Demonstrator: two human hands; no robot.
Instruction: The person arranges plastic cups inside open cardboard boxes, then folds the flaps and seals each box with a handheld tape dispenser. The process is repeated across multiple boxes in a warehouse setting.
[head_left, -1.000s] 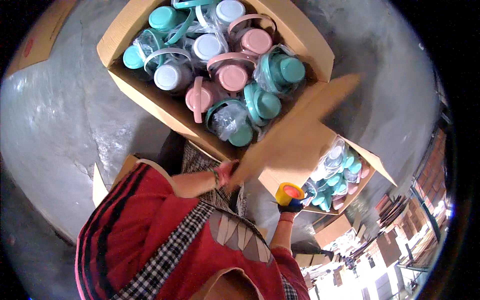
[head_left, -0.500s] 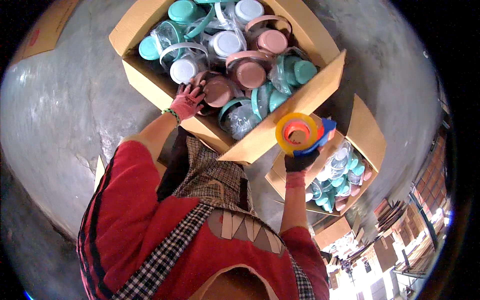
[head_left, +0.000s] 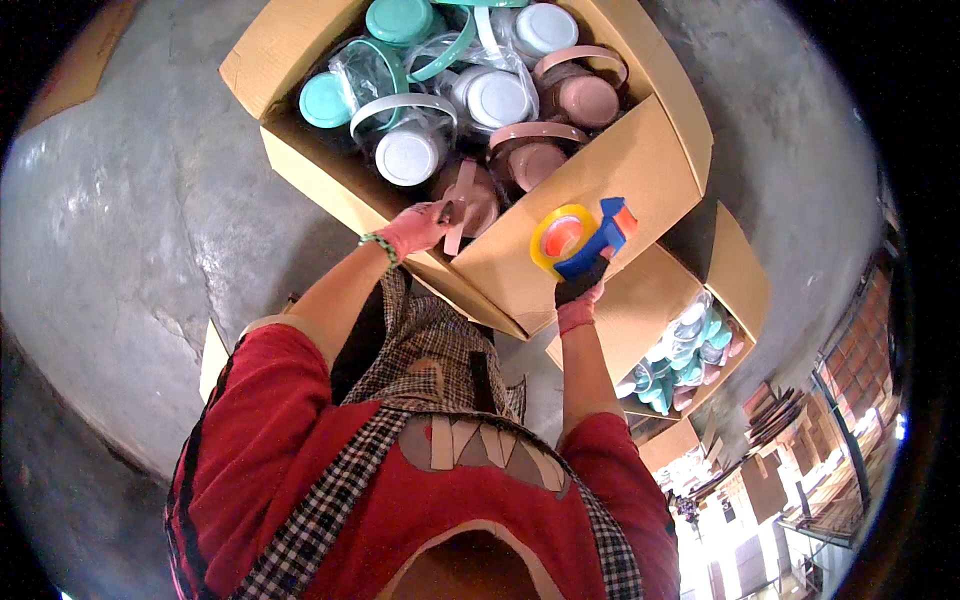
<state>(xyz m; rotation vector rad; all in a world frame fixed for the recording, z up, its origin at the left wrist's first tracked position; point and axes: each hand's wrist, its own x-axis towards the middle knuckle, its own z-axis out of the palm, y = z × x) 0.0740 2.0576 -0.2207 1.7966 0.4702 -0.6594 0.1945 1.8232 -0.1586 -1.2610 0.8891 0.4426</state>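
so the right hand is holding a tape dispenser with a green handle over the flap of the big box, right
Not quite: in the head view the tape dispenser in the right hand has a blue handle, not green, with a yellow roll. It is held over the flap of the big box, as you say.

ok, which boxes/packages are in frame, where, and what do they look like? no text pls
Large cardboard box: upper centre, brown, open, left hand at its near edge.
Wrapped bottles: inside that box, clear plastic bags, teal, white and pink lids.
Second cardboard box: right of centre, lower, brown, open, smaller in view.
Its contents: bagged bottles, teal and pink lids.
Tape dispenser: right hand holds it over a flap; blue, orange, yellow roll.
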